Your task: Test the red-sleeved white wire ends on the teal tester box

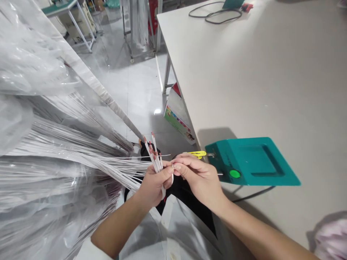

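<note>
My left hand (153, 184) is closed around a small bunch of thin white wires with red tips (153, 153), which stand up out of the fist. My right hand (197, 172) pinches at the same bunch, fingertips pressed against my left thumb. A large mass of white wires in clear plastic wrap (54, 151) fans in from the left toward my hands. Just right of my hands, a teal box machine (252, 162) with a green button (234, 173) sits at the table edge, a yellow clip (197, 154) sticking out of its left side.
The grey table (271, 79) stretches to the right with a black cable loop (217, 14) at its far end. A colourful carton (177, 115) stands on the floor under the table edge. Pale pink cloth (332, 234) lies at the lower right.
</note>
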A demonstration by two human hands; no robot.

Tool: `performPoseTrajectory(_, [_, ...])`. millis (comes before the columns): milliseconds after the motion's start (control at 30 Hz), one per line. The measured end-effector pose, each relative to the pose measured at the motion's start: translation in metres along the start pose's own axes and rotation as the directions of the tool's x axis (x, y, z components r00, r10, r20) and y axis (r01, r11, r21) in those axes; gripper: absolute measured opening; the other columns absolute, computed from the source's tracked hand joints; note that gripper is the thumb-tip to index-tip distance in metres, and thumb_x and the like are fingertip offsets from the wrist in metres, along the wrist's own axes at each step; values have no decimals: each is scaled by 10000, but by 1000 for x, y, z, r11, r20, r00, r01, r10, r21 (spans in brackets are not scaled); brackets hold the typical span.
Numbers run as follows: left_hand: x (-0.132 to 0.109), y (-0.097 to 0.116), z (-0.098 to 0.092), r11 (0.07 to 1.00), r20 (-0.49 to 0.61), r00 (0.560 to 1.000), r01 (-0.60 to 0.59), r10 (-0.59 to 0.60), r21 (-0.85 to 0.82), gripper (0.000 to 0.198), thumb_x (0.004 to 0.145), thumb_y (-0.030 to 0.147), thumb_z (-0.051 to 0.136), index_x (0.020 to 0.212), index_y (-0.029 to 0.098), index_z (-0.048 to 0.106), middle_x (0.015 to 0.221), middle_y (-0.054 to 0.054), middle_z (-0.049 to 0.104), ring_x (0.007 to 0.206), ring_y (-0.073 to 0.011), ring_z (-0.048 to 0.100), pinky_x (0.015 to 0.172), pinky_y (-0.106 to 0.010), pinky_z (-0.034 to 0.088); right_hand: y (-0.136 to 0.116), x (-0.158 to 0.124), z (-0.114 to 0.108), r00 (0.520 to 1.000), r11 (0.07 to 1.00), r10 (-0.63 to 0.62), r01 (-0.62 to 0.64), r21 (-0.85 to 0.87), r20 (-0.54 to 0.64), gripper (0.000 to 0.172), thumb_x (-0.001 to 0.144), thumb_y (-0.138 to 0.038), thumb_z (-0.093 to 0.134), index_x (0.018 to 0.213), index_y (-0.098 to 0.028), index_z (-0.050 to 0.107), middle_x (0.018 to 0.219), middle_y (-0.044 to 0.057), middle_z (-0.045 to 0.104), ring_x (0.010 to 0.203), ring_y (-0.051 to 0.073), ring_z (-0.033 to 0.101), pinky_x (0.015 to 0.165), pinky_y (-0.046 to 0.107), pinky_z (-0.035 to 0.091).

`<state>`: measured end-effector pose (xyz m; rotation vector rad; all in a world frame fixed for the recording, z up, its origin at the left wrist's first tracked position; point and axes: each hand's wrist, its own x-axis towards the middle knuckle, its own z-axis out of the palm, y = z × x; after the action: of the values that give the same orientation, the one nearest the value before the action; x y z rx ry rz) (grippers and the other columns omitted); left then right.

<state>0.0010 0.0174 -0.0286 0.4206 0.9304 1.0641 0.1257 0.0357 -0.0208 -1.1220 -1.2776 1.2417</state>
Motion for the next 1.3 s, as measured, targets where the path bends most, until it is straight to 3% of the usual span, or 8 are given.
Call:
performPoseTrajectory(233, [-4, -1, -4, 930, -33, 991, -108, 127, 352, 263, 717, 391, 664, 678, 131, 655, 548, 16, 546, 410, -31, 305, 418, -217, 218, 4, -1, -17, 854, 668, -483, 502, -550, 193, 151, 808, -137, 557, 854, -200, 686, 814, 67, 672, 739, 160, 639, 673, 283, 532])
performPoseTrajectory(400, [-9, 1, -1, 857, -27, 987, -125, 160, 500, 258, 763, 373, 601, 633, 150, 618, 456, 35, 448, 457, -74, 383, 486, -222, 314, 4, 2, -26, 705, 295, -572, 654, -696, 420, 154, 826, -174, 522, 832, -181, 676, 812, 73, 685, 726, 166, 649, 672, 278, 534])
performPoseTrajectory(533, [-10, 0, 3, 849, -57, 982, -125, 179, 514, 289, 780, 367, 579, 588, 151, 565, 425, 58, 372, 432, -66, 340, 466, -214, 306, 0, 3, -31, 632, 166, -571, 714, -680, 524, 159, 837, -174, 501, 844, -151, 658, 826, 84, 685, 685, 163, 641, 635, 283, 529])
performPoseTrajectory(667, [-9, -1, 2, 857, -68, 980, -130, 188, 499, 301, 789, 388, 572, 601, 153, 575, 429, 56, 390, 423, -63, 329, 466, -218, 306, -8, 0, -36, 710, 396, -476, 700, -594, 519, 146, 841, -145, 480, 830, -159, 624, 807, 75, 654, 690, 152, 624, 606, 269, 521])
performPoseTrajectory(767, [-9, 1, 0, 841, -74, 973, -149, 218, 519, 307, 792, 410, 571, 617, 158, 595, 454, 39, 450, 447, -75, 383, 497, -228, 338, -12, -2, -35, 870, 709, -381, 492, -505, 313, 148, 852, -125, 474, 841, -179, 611, 803, 61, 630, 731, 146, 614, 639, 270, 520])
performPoseTrajectory(833, [-9, 3, 0, 817, -57, 971, -161, 231, 553, 299, 796, 408, 568, 633, 160, 612, 491, 16, 504, 497, -95, 447, 538, -239, 371, -13, -2, -33, 932, 805, -321, 361, -471, 166, 148, 861, -146, 489, 896, -194, 624, 854, 64, 644, 786, 157, 623, 693, 295, 523])
performPoseTrajectory(1067, [-9, 3, 5, 790, 44, 969, -225, 244, 571, 254, 777, 323, 599, 595, 145, 598, 655, -19, 587, 662, -129, 538, 684, -265, 419, -14, 6, -20, 906, 804, -301, 409, -431, 297, 168, 839, -130, 508, 745, -199, 630, 753, 37, 656, 702, 141, 609, 642, 267, 495])
performPoseTrajectory(1300, [-6, -3, -6, 895, -71, 972, -176, 224, 410, 285, 810, 382, 576, 657, 142, 593, 488, 46, 455, 405, -40, 272, 420, -215, 202, -8, 2, -20, 946, 816, -269, 324, -480, 181, 157, 850, -154, 485, 719, -188, 562, 662, 17, 588, 618, 128, 557, 577, 254, 460])
